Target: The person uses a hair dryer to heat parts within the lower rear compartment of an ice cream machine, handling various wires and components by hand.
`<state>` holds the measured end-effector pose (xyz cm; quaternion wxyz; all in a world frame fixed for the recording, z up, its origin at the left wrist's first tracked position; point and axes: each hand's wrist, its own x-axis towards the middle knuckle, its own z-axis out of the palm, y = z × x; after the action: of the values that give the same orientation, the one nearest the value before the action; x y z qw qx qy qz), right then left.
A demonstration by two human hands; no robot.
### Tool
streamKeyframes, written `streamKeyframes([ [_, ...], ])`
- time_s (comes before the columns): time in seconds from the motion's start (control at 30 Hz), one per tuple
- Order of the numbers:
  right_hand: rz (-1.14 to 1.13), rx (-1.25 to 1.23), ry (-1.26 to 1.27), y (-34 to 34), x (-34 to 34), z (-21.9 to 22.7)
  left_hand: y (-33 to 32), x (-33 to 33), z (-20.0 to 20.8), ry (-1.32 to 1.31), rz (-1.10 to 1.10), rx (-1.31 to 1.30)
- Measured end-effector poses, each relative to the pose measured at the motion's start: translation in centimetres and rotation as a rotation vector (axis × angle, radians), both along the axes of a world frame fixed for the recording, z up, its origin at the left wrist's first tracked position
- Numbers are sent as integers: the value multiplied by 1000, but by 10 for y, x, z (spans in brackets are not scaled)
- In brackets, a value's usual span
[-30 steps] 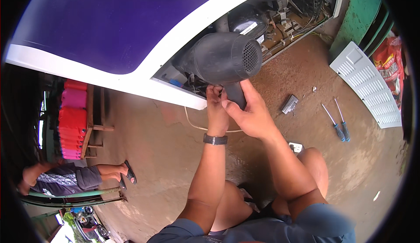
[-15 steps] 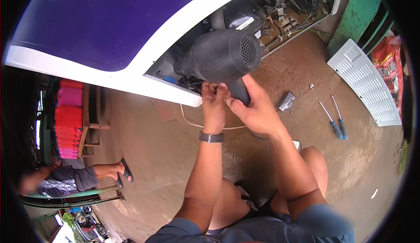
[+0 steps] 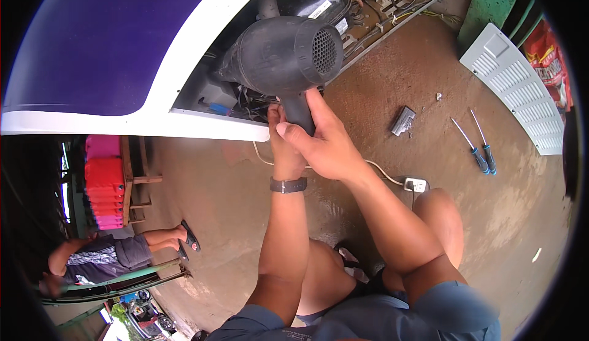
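My right hand (image 3: 331, 141) is wrapped round the handle of a black hair dryer (image 3: 270, 55). The dryer's nozzle points left into the lower bay of a white and purple cooling appliance (image 3: 147, 123), over a bundle of dark wires (image 3: 251, 103). Just behind the handle, my left hand (image 3: 287, 154), with a dark wristband, reaches up to the wires at the bay's edge. Its fingers look bent together, partly covered by the dryer handle and my right hand, so what they pinch is hidden. A blue-handled tool (image 3: 216, 108) lies inside the bay.
A black compressor (image 3: 300, 0) sits behind the dryer. On the wet floor lie a small grey box-like part (image 3: 403, 122), two screwdrivers (image 3: 480, 160) and a white socket block (image 3: 416, 185) with cord. A vented grey panel (image 3: 518, 86) leans right. Another person (image 3: 116, 255) sits at left.
The hair dryer and both hands have shifted left and slightly up in the picture, as has the appliance. The white socket block now shows more fully beside my knee.
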<state>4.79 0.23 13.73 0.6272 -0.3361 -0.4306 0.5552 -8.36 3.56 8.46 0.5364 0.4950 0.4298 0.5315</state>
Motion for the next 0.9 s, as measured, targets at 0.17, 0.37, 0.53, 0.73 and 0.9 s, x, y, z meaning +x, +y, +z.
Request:
streamKeyframes([
  [0.17, 44, 20, 76, 0, -10, -5, 5, -7, -14, 138, 3, 71],
  [0.37, -22, 83, 20, -1, -11, -6, 5, -10, -9, 136, 5, 46],
  [0.53, -43, 112, 10, -5, -24, -2, 6, -15, -2, 133, 2, 25],
  [0.73, -96, 128, -12, -15, -49, 5, 0, -15, 6, 126, 13, 10],
  [0.9, -100, 79, -28, -13, -37, 1, 0, -12, -4, 83, 11, -9],
])
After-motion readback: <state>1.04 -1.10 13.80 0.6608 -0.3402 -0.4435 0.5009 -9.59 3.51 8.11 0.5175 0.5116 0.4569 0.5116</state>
